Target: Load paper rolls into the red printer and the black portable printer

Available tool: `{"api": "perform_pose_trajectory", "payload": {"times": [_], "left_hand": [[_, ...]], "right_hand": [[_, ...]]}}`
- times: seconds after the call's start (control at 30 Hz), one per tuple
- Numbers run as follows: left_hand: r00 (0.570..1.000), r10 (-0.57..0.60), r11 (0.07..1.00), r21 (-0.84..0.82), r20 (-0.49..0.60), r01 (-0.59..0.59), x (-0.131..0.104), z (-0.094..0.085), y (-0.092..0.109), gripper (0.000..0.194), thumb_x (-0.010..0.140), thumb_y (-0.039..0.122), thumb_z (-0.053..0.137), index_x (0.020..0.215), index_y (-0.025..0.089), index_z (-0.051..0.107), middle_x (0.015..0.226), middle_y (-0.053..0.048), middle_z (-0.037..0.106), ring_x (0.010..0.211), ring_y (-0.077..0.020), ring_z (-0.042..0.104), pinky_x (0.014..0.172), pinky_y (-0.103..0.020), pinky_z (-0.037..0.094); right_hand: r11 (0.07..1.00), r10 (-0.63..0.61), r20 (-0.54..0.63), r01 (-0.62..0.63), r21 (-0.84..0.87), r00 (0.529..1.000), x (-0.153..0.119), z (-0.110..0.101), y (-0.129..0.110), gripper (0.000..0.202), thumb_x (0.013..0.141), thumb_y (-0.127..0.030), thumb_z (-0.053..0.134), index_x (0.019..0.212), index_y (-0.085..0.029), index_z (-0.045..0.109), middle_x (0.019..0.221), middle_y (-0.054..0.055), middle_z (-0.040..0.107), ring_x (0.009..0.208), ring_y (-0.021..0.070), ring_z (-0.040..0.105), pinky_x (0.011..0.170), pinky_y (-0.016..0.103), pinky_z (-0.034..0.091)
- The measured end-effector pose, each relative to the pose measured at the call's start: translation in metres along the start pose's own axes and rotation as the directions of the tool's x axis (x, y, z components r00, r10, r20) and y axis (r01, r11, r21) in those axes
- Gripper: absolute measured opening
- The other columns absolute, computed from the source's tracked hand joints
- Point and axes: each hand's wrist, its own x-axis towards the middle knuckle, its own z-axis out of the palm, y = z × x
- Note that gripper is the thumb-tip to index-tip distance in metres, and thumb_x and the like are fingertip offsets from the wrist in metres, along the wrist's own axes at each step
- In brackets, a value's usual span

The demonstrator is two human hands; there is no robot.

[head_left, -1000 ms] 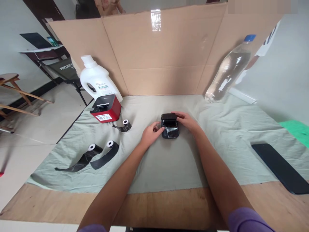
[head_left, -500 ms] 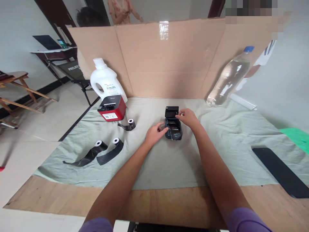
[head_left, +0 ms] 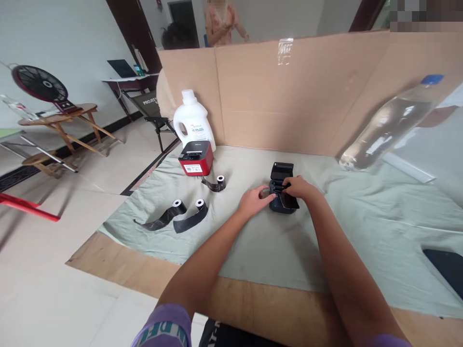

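A small black printer (head_left: 282, 206) with its lid (head_left: 282, 171) raised stands on the green cloth. My left hand (head_left: 254, 201) is at its left side, with thumb and fingers curved round the edge of the body. Fingers of my right hand (head_left: 297, 187) are pinched together over the opened compartment; what they hold there is too dark to make out. A piece of black film (head_left: 290, 201) hangs over the printer's front right. Three black rolls lie to the left, one (head_left: 221, 181) nearer the printer and two (head_left: 178, 207) (head_left: 200, 205) further off.
Behind the rolls are a red and black printer (head_left: 197, 159) and a white jug (head_left: 194, 120). A cardboard wall (head_left: 282, 96) closes off the back. At the right are a large water bottle (head_left: 390, 125) and a black phone (head_left: 446, 270). A person (head_left: 222, 24) is beyond the cardboard.
The view has swung left, so things appear further right. My right hand has come down from the lid to the compartment. The black film now sticks out at the printer's front right.
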Motion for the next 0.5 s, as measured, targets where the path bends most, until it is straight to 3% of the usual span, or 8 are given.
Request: {"api": "perform_pose_trajectory", "payload": {"times": [0.13,0.3,0.4,0.5], "left_hand": [[1.000,-0.005,1.000,0.010,0.009,0.004,0.001,0.000,0.000,0.051,0.086,0.063,0.058,0.123,0.030,0.068,0.076,0.001,0.068,0.076,-0.0176,0.065,0.065,-0.026,0.045],[1.000,0.017,1.000,-0.004,0.015,-0.017,0.000,-0.003,0.001,0.052,0.086,0.065,0.057,0.125,0.031,0.067,0.078,0.001,0.070,0.078,-0.0191,0.066,0.069,-0.028,0.048],[0.999,0.024,0.999,-0.034,0.027,-0.023,0.000,-0.004,0.001,0.054,0.086,0.065,0.058,0.124,0.029,0.068,0.080,-0.001,0.072,0.080,-0.0216,0.068,0.075,-0.032,0.050],[0.999,0.046,0.997,-0.067,0.006,-0.045,0.001,-0.005,0.001,0.047,0.085,0.054,0.067,0.120,0.024,0.070,0.093,-0.006,0.075,0.090,-0.0247,0.068,0.086,-0.036,0.051]], "right_hand": [[1.000,-0.015,-0.119,0.018,0.025,0.993,-0.004,0.001,0.001,0.040,0.074,-0.019,0.072,0.114,-0.018,0.070,0.124,0.018,0.057,0.108,0.0319,0.061,0.094,0.039,0.047],[0.949,-0.074,-0.331,0.168,0.265,0.941,-0.024,-0.024,0.000,0.036,0.074,-0.020,0.065,0.110,-0.019,0.062,0.092,0.007,0.066,0.081,0.0234,0.063,0.075,0.035,0.050],[0.793,-0.169,-0.405,0.368,0.485,0.899,-0.047,-0.040,-0.027,0.037,0.075,-0.025,0.063,0.111,-0.024,0.058,0.090,0.004,0.064,0.071,0.0196,0.062,0.064,0.032,0.050],[0.625,-0.373,-0.372,0.527,0.576,0.850,-0.065,-0.040,-0.081,0.032,0.074,-0.026,0.064,0.106,-0.025,0.060,0.098,0.003,0.064,0.076,0.0197,0.064,0.064,0.031,0.051]]}}
